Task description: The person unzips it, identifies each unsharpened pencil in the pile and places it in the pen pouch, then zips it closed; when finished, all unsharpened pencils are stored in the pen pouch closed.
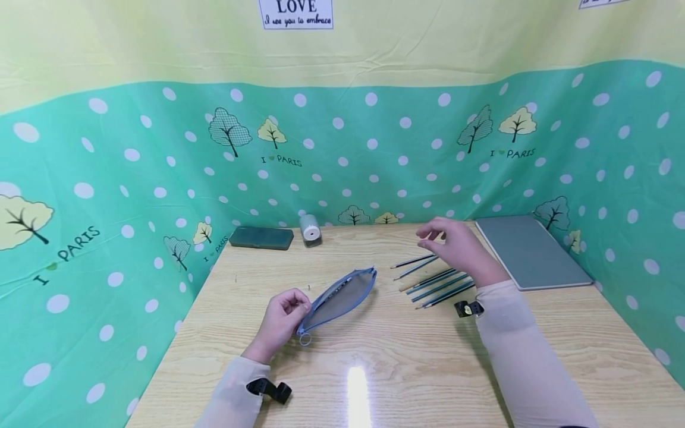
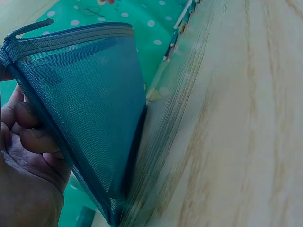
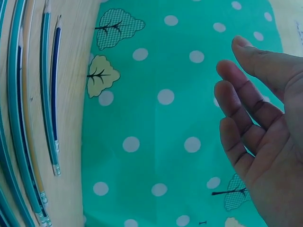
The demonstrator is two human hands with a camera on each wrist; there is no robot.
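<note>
My left hand [image 1: 285, 318] pinches one end of a blue mesh zip pouch [image 1: 348, 297], whose zipper edge runs along the top with a ring pull hanging at the held end. In the left wrist view the pouch's mesh side [image 2: 94, 109] stands up from the table, fingers behind it. My right hand [image 1: 455, 246] hovers over the far end of several loose pencils [image 1: 441, 288], fingers loosely bent and nothing in them. The right wrist view shows that hand [image 3: 260, 118] apart from the pencils [image 3: 28, 118], which are teal, dark blue and one yellowish.
A dark green flat case [image 1: 262, 238] and a small pale-green-and-grey sharpener-like object [image 1: 310, 230] stand at the back left. A grey notebook [image 1: 530, 249] lies at the back right. The polka-dot cloth [image 1: 369, 160] hangs behind and along both sides of the wooden table [image 1: 299, 392].
</note>
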